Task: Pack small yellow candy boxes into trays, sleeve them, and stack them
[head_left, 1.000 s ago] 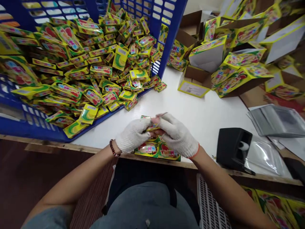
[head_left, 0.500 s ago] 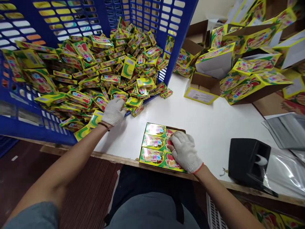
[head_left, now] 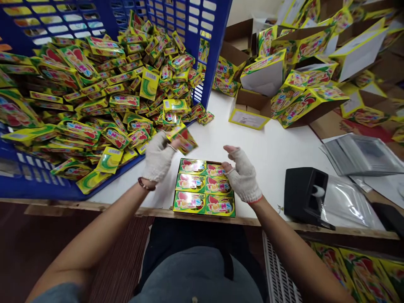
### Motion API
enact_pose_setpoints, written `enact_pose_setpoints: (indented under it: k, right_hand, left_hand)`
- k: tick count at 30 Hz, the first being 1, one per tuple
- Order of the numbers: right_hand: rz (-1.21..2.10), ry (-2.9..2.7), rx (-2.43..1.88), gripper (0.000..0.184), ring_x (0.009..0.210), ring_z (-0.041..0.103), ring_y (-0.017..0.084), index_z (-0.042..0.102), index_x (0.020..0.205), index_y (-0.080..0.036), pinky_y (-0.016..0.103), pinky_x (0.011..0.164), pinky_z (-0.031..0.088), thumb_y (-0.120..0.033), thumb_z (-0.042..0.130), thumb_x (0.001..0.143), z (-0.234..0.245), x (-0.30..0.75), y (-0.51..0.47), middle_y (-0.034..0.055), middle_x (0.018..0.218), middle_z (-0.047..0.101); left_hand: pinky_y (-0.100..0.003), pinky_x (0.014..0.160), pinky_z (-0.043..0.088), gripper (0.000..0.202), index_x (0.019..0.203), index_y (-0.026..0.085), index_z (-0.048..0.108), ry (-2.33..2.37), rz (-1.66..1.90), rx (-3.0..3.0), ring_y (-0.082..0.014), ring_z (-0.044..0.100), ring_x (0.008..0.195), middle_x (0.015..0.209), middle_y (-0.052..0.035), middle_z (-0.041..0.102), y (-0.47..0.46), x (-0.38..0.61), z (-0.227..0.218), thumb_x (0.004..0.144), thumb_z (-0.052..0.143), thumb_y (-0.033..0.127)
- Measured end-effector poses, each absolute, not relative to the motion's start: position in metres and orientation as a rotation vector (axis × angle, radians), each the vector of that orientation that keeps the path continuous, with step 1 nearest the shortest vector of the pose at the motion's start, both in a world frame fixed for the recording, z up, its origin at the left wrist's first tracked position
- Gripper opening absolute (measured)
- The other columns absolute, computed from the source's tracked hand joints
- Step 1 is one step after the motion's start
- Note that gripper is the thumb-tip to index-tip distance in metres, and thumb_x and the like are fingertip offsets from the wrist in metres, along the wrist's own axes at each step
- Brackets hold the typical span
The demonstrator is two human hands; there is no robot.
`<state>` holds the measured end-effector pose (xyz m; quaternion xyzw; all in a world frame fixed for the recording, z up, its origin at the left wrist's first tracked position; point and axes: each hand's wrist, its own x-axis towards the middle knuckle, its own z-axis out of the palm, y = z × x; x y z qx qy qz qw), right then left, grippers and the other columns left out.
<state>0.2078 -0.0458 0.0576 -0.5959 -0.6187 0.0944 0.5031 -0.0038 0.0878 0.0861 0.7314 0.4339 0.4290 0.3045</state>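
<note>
My left hand (head_left: 158, 158), in a white fingerless glove, grips a small yellow-green candy box (head_left: 184, 141) beside the blue crate. That candy box is slightly blurred. Gloved as well, my right hand (head_left: 241, 174) has its fingers apart at the upper right corner of a display box (head_left: 176, 202). Inside the display box, small "Twins" packs (head_left: 190, 182) lie face up in two columns and three rows. A narrow gap shows along its far edge. The display box sits at the table's front edge.
A blue plastic crate (head_left: 217, 50) heaped with loose candy boxes (head_left: 124, 101) lies open toward the table at left. Several opened cartons (head_left: 251, 120) are piled back right. A black tape dispenser (head_left: 299, 195), clear plastic sleeves (head_left: 345, 202) and stacked sheets (head_left: 360, 153) lie at right.
My left hand has come away from the crate's heap to the right with a candy box. My right hand has lifted off the packs, its fingers now spread. The view has shifted right.
</note>
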Motion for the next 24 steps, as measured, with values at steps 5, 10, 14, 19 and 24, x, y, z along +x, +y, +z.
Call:
enact_pose_setpoints:
  k: [5, 10, 14, 19, 24]
  right_hand:
    - [0.629, -1.522, -1.441, 0.036, 0.103, 0.065, 0.021, 0.062, 0.123, -0.022, 0.038, 0.091, 0.054, -0.028, 0.052, 0.090, 0.084, 0.213, -0.010, 0.0059, 0.116, 0.069]
    - [0.531, -1.744, -1.757, 0.018, 0.087, 0.063, 0.020, 0.073, 0.085, -0.020, 0.035, 0.082, 0.051, -0.020, 0.055, 0.085, 0.064, 0.238, -0.007, 0.0048, 0.087, 0.070]
    - [0.373, -1.922, -1.774, 0.023, 0.094, 0.062, 0.020, 0.072, 0.095, -0.018, 0.033, 0.087, 0.047, -0.019, 0.050, 0.091, 0.043, 0.227, -0.011, 0.0085, 0.097, 0.069]
    - [0.138, -2.133, -2.065, 0.044, 0.111, 0.056, 0.033, 0.057, 0.134, -0.011, 0.051, 0.098, 0.038, -0.033, 0.044, 0.098, 0.050, 0.204, -0.014, 0.0192, 0.114, 0.068]
    - [0.317, -1.959, -2.061, 0.054, 0.122, 0.050, 0.034, 0.047, 0.143, -0.015, 0.056, 0.104, 0.036, -0.031, 0.051, 0.092, 0.050, 0.199, -0.001, 0.0170, 0.129, 0.063]
  left_hand:
    - [-0.033, 0.081, 0.054, 0.044, 0.116, 0.014, 0.061, 0.803, 0.896, 1.733, -0.0199, 0.066, 0.092, 0.106, -0.0098, 0.070, 0.043, 0.031, 0.080, 0.088, 0.058, 0.048]
    - [-0.048, 0.108, 0.040, 0.043, 0.130, 0.012, 0.057, 0.723, 0.674, 2.437, -0.0296, 0.052, 0.129, 0.134, -0.0169, 0.060, 0.060, 0.019, 0.064, 0.095, 0.043, 0.033]
    - [-0.049, 0.103, 0.041, 0.045, 0.132, 0.009, 0.054, 0.701, 0.421, 2.633, -0.0296, 0.056, 0.123, 0.131, -0.0188, 0.061, 0.062, 0.013, 0.056, 0.099, 0.035, 0.033]
    - [-0.049, 0.105, 0.038, 0.056, 0.139, 0.007, 0.049, 0.713, 0.261, 2.792, -0.0319, 0.054, 0.125, 0.134, -0.0211, 0.059, 0.054, 0.018, 0.061, 0.098, 0.040, 0.043]
    - [-0.060, 0.116, 0.020, 0.085, 0.151, 0.002, 0.033, 0.715, 0.287, 2.985, -0.0411, 0.028, 0.146, 0.155, -0.0272, 0.033, 0.038, 0.037, 0.073, 0.089, 0.049, 0.059]
